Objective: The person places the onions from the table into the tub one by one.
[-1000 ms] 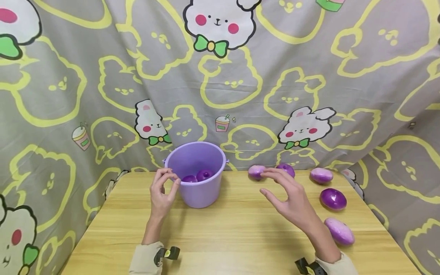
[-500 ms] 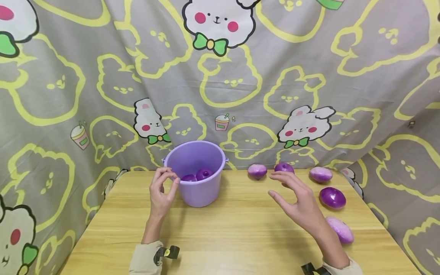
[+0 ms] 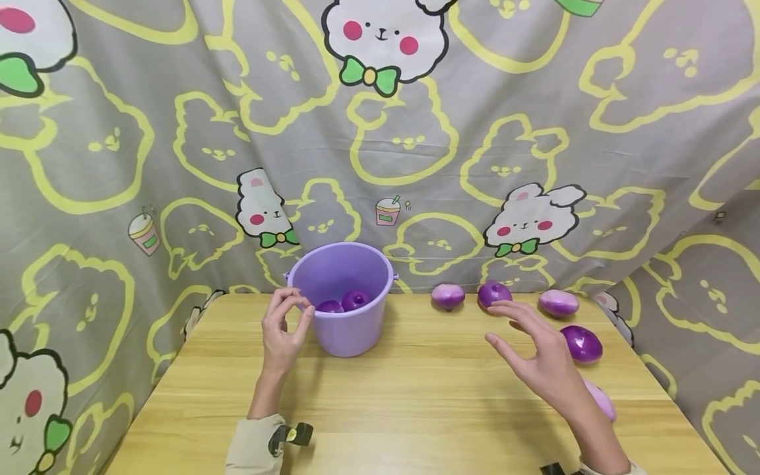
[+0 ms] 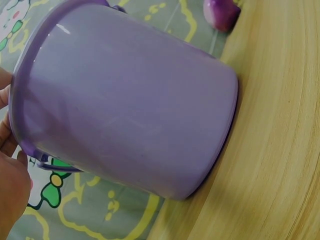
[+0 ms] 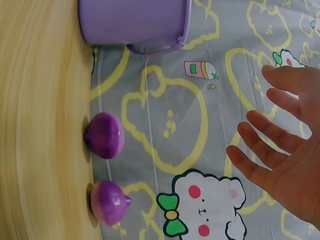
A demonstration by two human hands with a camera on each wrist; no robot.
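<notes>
My left hand [image 3: 282, 333] grips the near left rim of a light purple bucket [image 3: 350, 333], its thumb and fingers at the edge. The bucket fills most of the left wrist view and stands on the table. Two purple onions are visible inside it, one onion [image 3: 357, 301] beside another onion [image 3: 330, 307] partly hidden by the rim. My right hand [image 3: 537, 353] hovers above the table, fingers apart and holding nothing. Beyond its fingertips lies a dark purple onion [image 3: 494, 293]; the right wrist view shows the outspread fingers [image 5: 270, 132] apart from the onions.
More onions lie around the right: a paler onion [image 3: 448, 297] at the back edge, an onion [image 3: 559, 303] at the back right, a dark onion [image 3: 584, 344] and an onion [image 3: 601, 399] partly behind my right forearm. Patterned cloth [image 3: 415, 165] hangs behind the wooden table [image 3: 404, 409].
My right hand has moved to the right, away from the bucket, and now covers more of the near right onion. My left hand has stayed on the bucket's rim.
</notes>
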